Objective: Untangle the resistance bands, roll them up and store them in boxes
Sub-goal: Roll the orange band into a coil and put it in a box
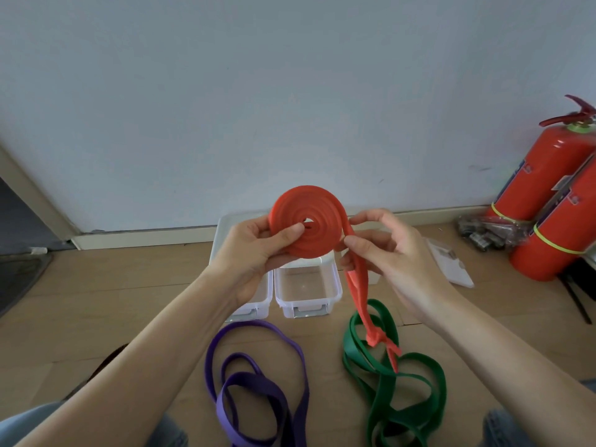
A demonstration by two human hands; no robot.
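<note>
A red resistance band is wound into a flat spiral held up above the floor. My left hand grips the spiral, thumb pressed near its centre. My right hand pinches the band's loose tail just beside the roll; the tail hangs down to a twisted end over the green band. A purple band lies in loose loops on the floor at lower centre. A green band lies tangled to its right. Two clear plastic boxes stand below my hands: one open in the middle, another partly hidden by my left wrist.
A white lid lies behind the boxes by the wall. Two red fire extinguishers stand at the right, with a plastic bag of items and a flat white piece beside them. My knees show at both lower corners.
</note>
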